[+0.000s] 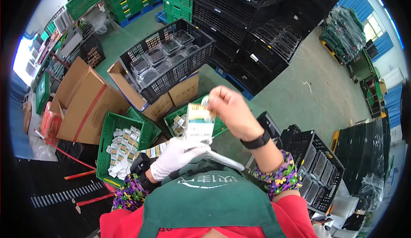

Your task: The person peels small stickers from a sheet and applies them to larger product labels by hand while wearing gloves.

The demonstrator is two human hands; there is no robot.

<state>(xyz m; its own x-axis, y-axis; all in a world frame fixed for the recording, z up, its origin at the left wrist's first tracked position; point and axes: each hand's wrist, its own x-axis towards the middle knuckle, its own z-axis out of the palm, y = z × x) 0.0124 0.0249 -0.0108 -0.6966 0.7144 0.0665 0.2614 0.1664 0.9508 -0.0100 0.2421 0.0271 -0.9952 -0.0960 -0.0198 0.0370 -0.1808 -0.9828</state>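
My left hand (177, 154), in a white glove, is closed around the lower end of a strip of printed labels (200, 124), white with green and yellow bands. Bare and raised, my right hand (229, 109) pinches the strip's upper corner between thumb and fingers. More of the same printed strip (154, 151) shows to the left of the glove. Beyond my hands, a green crate (217, 129) holds small white-and-tan packets (178, 124). Left of it, another green crate (102, 152) contains a heap of similar packets (124, 148).
A black crate of clear plastic boxes (171, 73) rests on cardboard cartons (185, 92) ahead. Tall black crates (222, 24) stand behind it. At my right is another black crate (336, 156) with clear boxes. An open cardboard box (87, 105) stands left.
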